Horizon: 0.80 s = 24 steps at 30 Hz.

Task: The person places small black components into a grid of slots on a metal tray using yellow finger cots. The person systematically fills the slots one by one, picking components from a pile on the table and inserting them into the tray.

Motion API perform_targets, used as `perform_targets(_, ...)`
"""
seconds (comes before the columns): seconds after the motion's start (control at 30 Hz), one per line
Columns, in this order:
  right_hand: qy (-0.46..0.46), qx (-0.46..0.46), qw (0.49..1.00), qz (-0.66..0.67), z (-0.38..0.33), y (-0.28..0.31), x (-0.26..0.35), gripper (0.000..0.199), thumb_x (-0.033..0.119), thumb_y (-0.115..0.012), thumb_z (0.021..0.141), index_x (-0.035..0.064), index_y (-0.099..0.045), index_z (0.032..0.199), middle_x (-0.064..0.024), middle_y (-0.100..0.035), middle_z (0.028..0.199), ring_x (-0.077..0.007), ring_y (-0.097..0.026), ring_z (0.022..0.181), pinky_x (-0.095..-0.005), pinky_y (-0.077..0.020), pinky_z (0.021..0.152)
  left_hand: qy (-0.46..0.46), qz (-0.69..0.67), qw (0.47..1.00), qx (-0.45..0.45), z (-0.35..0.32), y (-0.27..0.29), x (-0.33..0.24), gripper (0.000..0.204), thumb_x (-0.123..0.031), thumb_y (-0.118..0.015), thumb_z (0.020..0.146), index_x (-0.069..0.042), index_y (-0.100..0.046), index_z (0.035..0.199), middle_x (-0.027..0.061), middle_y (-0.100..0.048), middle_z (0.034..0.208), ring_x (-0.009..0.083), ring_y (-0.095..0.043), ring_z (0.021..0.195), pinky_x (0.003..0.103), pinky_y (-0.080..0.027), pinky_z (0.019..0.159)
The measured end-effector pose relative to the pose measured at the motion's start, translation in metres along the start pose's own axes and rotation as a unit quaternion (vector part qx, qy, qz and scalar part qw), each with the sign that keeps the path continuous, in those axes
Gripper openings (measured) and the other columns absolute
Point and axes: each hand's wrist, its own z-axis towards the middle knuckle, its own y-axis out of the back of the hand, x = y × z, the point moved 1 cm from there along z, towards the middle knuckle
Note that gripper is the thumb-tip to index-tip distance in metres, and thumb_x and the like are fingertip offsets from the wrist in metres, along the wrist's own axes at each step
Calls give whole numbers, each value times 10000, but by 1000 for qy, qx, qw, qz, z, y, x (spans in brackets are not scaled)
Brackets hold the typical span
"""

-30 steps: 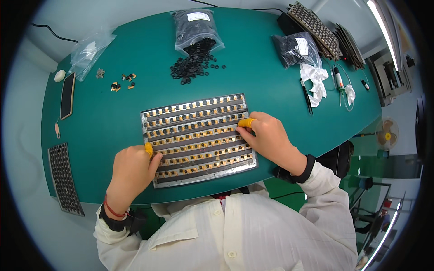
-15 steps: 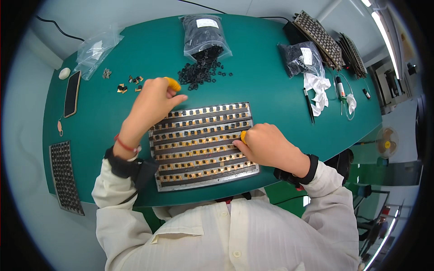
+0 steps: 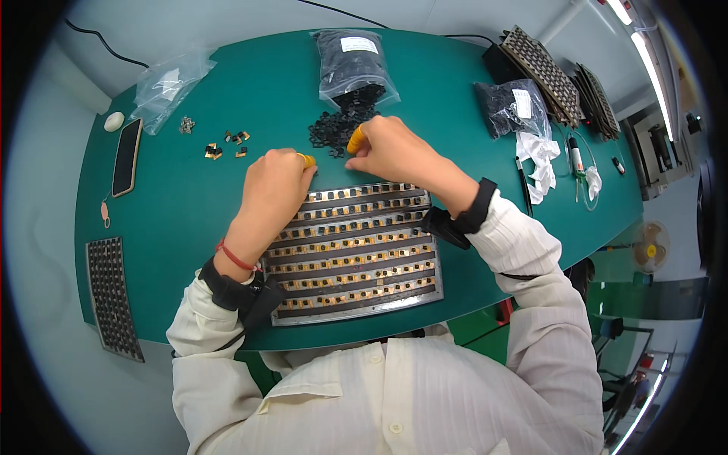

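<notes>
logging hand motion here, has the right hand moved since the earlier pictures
Yes: the right hand has left the right side of the tray and moved forward, past its far edge, to the pile of black pieces.

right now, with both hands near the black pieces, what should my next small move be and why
Probably pinch one piece from the black pile with your right hand: its thumb and finger are close to the pile's near edge. Whether your left hand holds a piece is too small to tell.

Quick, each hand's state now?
Left hand: curled; whether it holds anything cannot be told.
Right hand: curled beside the black pieces; hold cannot be told.
</notes>
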Motion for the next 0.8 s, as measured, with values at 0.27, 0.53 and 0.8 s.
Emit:
perform_targets(0.27,-27,44,998,-38,6,-10,13,259,142,-785,772,-43,-729,944,-178,-724,828,-287,-718,771,-363,-560,715,55,-132,990,11,-7,-1,22,185,-93,-731,836,58,-711,940,179,-697,824,308,-675,737,391,-535,685)
perform_targets(0.53,41,-39,998,-15,-6,-4,1,148,44,-718,784,-54,-735,894,-246,-700,819,-360,-707,777,-407,-567,731,23,-128,991,14,3,0,7,192,-111,-778,789,42,-729,894,163,-693,781,289,-664,694,366,-530,653)
perform_targets(0.8,22,5,1000,15,-15,-4,0,210,106,-751,803,-58,-727,931,-223,-708,825,-323,-709,738,-370,-553,674,24,-80,996,32,11,-4,3,170,-113,-765,767,25,-736,861,144,-681,731,279,-663,684,370,-529,631)
